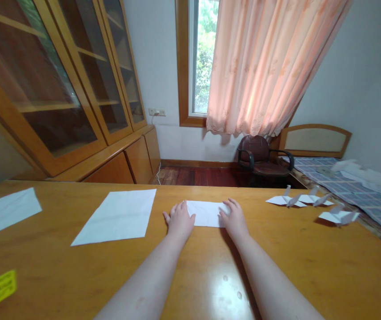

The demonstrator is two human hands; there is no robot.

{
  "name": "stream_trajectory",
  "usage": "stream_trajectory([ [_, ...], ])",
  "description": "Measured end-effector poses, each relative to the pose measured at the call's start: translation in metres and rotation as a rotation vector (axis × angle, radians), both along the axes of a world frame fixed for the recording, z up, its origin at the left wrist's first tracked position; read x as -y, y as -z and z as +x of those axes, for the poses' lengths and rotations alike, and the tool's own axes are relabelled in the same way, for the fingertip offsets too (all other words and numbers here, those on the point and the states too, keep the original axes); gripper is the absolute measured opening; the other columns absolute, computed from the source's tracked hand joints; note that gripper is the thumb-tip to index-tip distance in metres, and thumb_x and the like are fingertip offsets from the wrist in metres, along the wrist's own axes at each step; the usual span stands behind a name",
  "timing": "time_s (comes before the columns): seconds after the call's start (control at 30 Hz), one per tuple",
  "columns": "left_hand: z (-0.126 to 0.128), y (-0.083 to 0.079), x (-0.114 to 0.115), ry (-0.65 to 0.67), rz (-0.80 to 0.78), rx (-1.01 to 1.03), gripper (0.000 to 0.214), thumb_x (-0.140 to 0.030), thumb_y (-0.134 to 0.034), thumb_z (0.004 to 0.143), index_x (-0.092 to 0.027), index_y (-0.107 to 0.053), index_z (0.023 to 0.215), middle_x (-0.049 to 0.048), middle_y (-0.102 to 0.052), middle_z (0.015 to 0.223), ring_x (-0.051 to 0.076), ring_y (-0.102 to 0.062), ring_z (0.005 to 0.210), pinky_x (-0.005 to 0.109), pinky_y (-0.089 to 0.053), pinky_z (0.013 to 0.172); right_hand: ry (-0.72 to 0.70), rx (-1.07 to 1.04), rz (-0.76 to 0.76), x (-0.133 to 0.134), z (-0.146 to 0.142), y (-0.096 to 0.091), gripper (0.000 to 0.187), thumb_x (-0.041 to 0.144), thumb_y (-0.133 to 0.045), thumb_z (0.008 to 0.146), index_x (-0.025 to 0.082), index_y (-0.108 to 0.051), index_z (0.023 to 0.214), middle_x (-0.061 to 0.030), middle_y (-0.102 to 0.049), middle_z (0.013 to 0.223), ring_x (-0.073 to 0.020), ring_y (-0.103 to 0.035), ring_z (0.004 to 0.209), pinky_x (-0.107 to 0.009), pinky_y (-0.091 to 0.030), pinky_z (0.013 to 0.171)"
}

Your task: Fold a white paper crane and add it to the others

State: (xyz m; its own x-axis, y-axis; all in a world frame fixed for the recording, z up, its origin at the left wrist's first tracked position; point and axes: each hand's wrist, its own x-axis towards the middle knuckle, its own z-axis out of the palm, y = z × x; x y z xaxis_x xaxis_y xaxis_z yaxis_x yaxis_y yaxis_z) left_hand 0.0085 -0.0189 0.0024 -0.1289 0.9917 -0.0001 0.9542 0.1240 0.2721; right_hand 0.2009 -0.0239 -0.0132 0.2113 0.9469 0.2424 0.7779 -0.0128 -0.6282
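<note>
Bare, rounded forearms [155, 278] taper to narrower wrists [176, 238], with a bare left hand [181, 221] and bare right hand [235, 222].

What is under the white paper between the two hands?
The white paper lies on the wooden table, whose surface shows around it. The left hand is at one end, the right hand at the other. Anything directly beneath the paper is covered and cannot be seen.
</note>
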Motion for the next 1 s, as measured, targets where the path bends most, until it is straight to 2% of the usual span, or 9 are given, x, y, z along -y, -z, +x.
stream_trajectory([
  [0.13,-0.0005,0.0002,0.0001,0.004,0.001,0.002,0.06,-0.041,-0.046,0.08,-0.019,-0.033,0.135,0.0142,-0.039,0.139,0.03,-0.03,0.129,0.062,-0.016,0.103,0.056,-0.071,0.023,0.0005,0.0002,0.0004,0.041,0.023,-0.052,0.073,0.011,-0.057,0.112,-0.0143,-0.04,0.134,-0.0237,-0.039,0.123,-0.033,-0.03,0.105],
  [0.27,-0.0013,0.0018,-0.0001,0.006,0.016,0.019,0.059,-0.04,-0.046,0.08,-0.019,-0.035,0.134,0.0142,-0.04,0.138,0.03,-0.031,0.128,0.062,-0.015,0.103,0.024,-0.094,-0.002,0.0002,0.0007,0.0024,0.041,0.023,-0.051,0.073,0.013,-0.056,0.113,-0.0137,-0.037,0.135,-0.0244,-0.042,0.121,-0.033,-0.034,0.102],
  [0.47,-0.0016,0.0039,-0.0014,0.011,0.033,0.033,0.059,-0.04,-0.047,0.078,-0.02,-0.036,0.133,0.0141,-0.042,0.137,0.031,-0.032,0.128,0.063,-0.015,0.102,0.002,-0.041,-0.001,0.002,-0.0007,-0.001,0.035,0.024,-0.051,0.074,0.014,-0.059,0.106,-0.0136,-0.038,0.134,-0.0239,-0.038,0.124,-0.034,-0.029,0.105],
  [0.63,-0.002,0.0041,-0.0012,0.01,0.043,0.045,0.059,-0.04,-0.048,0.078,-0.02,-0.037,0.132,0.0146,-0.042,0.136,0.031,-0.033,0.127,0.063,-0.014,0.103,0.082,-0.062,0.039,0.0012,-0.0002,-0.0007,0.044,0.022,-0.051,0.072,0.011,-0.053,0.115,-0.0162,-0.031,0.139,-0.0252,-0.033,0.128,-0.034,-0.028,0.106],
  [0.8,-0.0023,0.0064,-0.0006,0.021,0.075,0.066,0.058,-0.037,-0.049,0.077,-0.019,-0.039,0.131,0.0137,-0.045,0.135,0.031,-0.036,0.125,0.065,-0.015,0.101,0.086,-0.108,0.076,-0.0008,-0.0004,0.0032,0.056,0.022,-0.054,0.069,0.008,-0.046,0.122,-0.0181,-0.05,0.125,-0.0278,-0.046,0.118,-0.038,-0.035,0.1],
  [0.9,-0.0024,0.0073,-0.0009,0.021,0.082,0.072,0.057,-0.037,-0.048,0.077,-0.019,-0.039,0.131,0.0138,-0.045,0.135,0.031,-0.036,0.125,0.065,-0.015,0.101,0.087,-0.144,0.041,-0.0006,-0.001,0.0043,0.064,0.024,-0.055,0.069,0.01,-0.039,0.129,-0.0162,-0.06,0.111,-0.0274,-0.057,0.101,-0.037,-0.044,0.087],
  [1.0,-0.0027,0.007,-0.001,0.023,0.081,0.079,0.057,-0.037,-0.048,0.077,-0.019,-0.04,0.13,0.0145,-0.044,0.135,0.031,-0.035,0.125,0.065,-0.014,0.101,0.101,-0.142,0.021,-0.0004,-0.001,0.0041,0.07,0.027,-0.056,0.069,0.009,-0.033,0.133,-0.0137,-0.064,0.094,-0.0264,-0.061,0.085,-0.034,-0.047,0.073],
])
